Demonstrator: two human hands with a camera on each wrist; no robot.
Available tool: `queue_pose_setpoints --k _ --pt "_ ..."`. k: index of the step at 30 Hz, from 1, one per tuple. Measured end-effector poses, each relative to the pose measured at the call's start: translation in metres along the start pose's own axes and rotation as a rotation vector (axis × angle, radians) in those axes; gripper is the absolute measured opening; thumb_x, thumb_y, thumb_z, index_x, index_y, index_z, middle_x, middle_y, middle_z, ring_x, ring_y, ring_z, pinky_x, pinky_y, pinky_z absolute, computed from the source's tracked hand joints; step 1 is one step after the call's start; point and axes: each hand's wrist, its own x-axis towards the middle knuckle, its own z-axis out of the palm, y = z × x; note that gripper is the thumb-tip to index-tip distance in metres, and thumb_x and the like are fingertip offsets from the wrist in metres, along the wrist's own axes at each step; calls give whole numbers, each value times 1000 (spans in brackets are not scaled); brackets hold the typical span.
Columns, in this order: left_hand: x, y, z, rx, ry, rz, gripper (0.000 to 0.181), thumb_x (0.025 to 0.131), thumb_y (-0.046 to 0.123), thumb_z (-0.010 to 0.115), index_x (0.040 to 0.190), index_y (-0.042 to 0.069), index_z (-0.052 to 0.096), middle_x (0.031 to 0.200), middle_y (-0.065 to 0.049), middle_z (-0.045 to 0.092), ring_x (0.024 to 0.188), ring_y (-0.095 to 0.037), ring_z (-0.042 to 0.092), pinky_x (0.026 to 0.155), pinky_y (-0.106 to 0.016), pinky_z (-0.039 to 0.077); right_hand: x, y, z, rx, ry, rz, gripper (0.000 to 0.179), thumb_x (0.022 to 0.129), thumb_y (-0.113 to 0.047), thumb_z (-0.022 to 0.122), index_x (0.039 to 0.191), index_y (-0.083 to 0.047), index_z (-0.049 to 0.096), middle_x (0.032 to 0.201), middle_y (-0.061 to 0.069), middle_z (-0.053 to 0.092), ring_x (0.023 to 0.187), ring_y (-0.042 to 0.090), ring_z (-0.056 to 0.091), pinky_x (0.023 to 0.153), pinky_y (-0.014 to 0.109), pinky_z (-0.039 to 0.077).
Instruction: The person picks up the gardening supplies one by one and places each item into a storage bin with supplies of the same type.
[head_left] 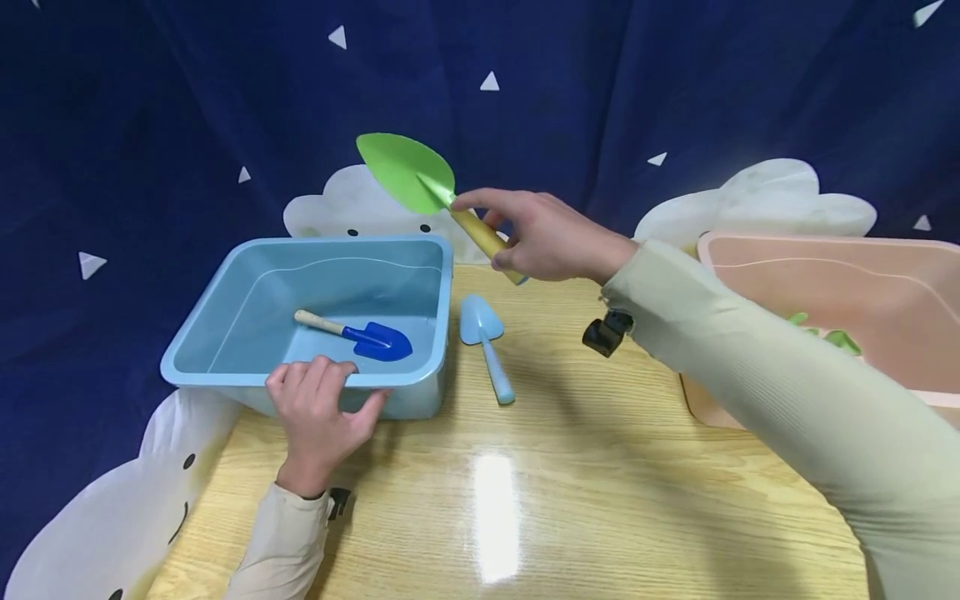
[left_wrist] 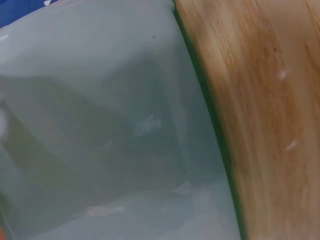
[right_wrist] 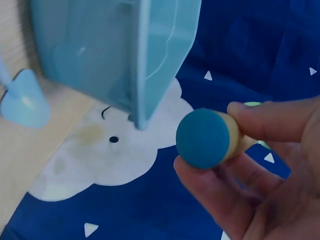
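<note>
My right hand (head_left: 551,233) grips the yellow handle (head_left: 480,233) of a green trowel (head_left: 408,171), raised above the table with its blade toward the upper left. The right wrist view shows the blue butt of that handle (right_wrist: 202,138) between thumb and fingers. My left hand (head_left: 318,417) holds the near rim of a blue plastic tub (head_left: 202,379), fingers over the edge and thumb outside. Inside the tub lies a dark blue hand shovel (head_left: 382,342) with a pale handle. The left wrist view is filled mostly by the tub's outer wall (left_wrist: 125,125).
A light blue trowel (head_left: 491,358) lies on the wooden table (head_left: 600,483), just right of the blue tub. At the right stands a pink tub (head_left: 810,271) with green pieces (head_left: 843,342) in it, partly hidden by my right sleeve. A dark blue curtain (head_left: 562,100) hangs behind.
</note>
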Motion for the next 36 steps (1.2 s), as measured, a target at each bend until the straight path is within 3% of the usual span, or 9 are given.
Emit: queue_pose_setpoints --k 5,10,19,26,36 --pt "-1 1 0 3 -1 -7 46 69 49 64 68 3 57 59 -8 50 59 -29 39 73 -47 25 13 -13 0 80 -64 -44 65 81 3 58 133 -31 40 110 4 58 78 18 67 59 28 54" --pt "-1 2 0 4 0 -9 46 69 49 65 69 4 58 59 -7 50 60 -29 40 74 -48 25 26 -25 4 89 -102 -79 67 80 5 59 133 -31 41 110 4 58 78 17 66 59 26 54" --pt "-3 1 -2 27 -2 -4 48 71 52 62 68 4 57 59 -8 50 59 -28 39 73 -48 25 58 -54 27 -74 -195 -186 67 80 2 60 135 -31 40 118 1 59 98 10 55 72 22 50" --pt "-4 0 0 28 1 2 51 72 54 62 68 3 58 59 -8 51 59 -29 40 73 -48 26 81 -71 48 -77 -327 -170 67 79 5 54 134 -32 42 108 3 61 84 14 59 65 22 51" --pt "-2 4 5 26 -15 4 48 71 51 64 69 4 58 60 -8 51 61 -29 41 74 -48 26 94 -64 59 -169 -330 -137 67 80 3 55 136 -31 41 105 3 60 86 15 55 65 21 49"
